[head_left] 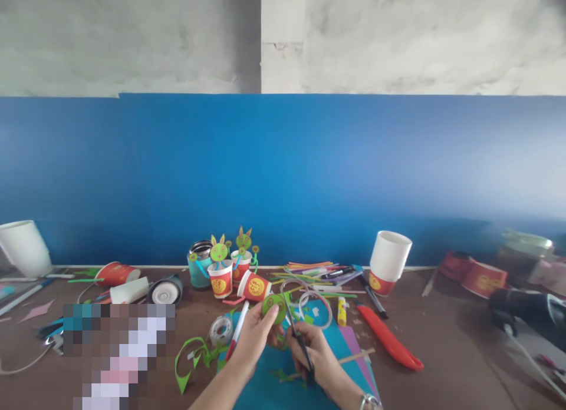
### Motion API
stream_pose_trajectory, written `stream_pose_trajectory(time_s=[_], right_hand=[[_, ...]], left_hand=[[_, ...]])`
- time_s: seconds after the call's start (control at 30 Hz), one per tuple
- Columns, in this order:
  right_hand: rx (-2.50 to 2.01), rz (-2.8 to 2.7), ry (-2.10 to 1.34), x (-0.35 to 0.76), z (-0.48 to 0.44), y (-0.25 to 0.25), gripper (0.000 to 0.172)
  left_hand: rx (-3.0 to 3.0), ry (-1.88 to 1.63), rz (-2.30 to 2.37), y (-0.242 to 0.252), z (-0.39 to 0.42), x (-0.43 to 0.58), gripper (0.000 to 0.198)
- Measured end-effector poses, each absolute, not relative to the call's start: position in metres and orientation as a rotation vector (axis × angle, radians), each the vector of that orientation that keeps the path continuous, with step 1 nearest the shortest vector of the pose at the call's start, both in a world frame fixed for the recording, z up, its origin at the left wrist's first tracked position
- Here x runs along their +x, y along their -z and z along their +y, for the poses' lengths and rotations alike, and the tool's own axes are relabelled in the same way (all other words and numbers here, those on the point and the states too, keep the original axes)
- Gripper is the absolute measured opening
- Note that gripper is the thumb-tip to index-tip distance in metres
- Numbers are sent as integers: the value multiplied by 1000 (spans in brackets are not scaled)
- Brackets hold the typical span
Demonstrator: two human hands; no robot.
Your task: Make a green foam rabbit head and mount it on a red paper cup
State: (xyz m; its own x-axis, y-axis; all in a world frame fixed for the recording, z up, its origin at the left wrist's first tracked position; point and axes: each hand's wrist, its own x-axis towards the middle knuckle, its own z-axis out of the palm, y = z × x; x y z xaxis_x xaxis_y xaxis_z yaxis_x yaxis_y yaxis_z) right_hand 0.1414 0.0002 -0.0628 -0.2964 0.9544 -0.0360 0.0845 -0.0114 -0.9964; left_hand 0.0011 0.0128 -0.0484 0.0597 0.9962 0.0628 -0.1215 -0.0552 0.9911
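Observation:
Between the fingers of my left hand [259, 333] is a round green paper cutout [273, 309] with a drawn face, turned toward me. My right hand [312, 351] grips a pair of dark-handled scissors [302, 345], its blades pointing up beside the cutout's right edge. Whether the blades touch the paper I cannot tell. Beneath both hands lies a blue paper sheet [260, 382], with a purple sheet [357, 356] under its right side. Green paper scraps [194, 358] curl left of my left hand, near a tape roll [221, 330] and a red-and-white marker [237, 330].
Behind stand paper cups with green paper figures [220, 278], and a tipped cup [254, 286]. Pipe cleaners and pens [318, 273] lie at the back. Rightward are a glue stick [342, 311], a red knife-like tool [389, 338] and stacked cups [389, 257]. A blue partition [283, 174] closes the back.

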Motion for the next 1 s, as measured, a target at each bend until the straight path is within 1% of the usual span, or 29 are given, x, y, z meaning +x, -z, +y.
stream_pose_trajectory(time_s=[0.17,0.5,0.7,1.0], right_hand=[[-1077,-1489,-1411,142,0,64,23],[-1121,-1488,-1435,142,1,67,30],[-1091,-1501,-1414,142,0,66,23],[-1149,-1495,-1436,141,-1,61,24]], left_hand=[[1197,-1250,1038,49,12,2,41],[1244,-1219,1012,48,13,-2,38],[1235,-1215,1020,48,12,-2,38],[1167,-1212,1062,45,12,-3,38]])
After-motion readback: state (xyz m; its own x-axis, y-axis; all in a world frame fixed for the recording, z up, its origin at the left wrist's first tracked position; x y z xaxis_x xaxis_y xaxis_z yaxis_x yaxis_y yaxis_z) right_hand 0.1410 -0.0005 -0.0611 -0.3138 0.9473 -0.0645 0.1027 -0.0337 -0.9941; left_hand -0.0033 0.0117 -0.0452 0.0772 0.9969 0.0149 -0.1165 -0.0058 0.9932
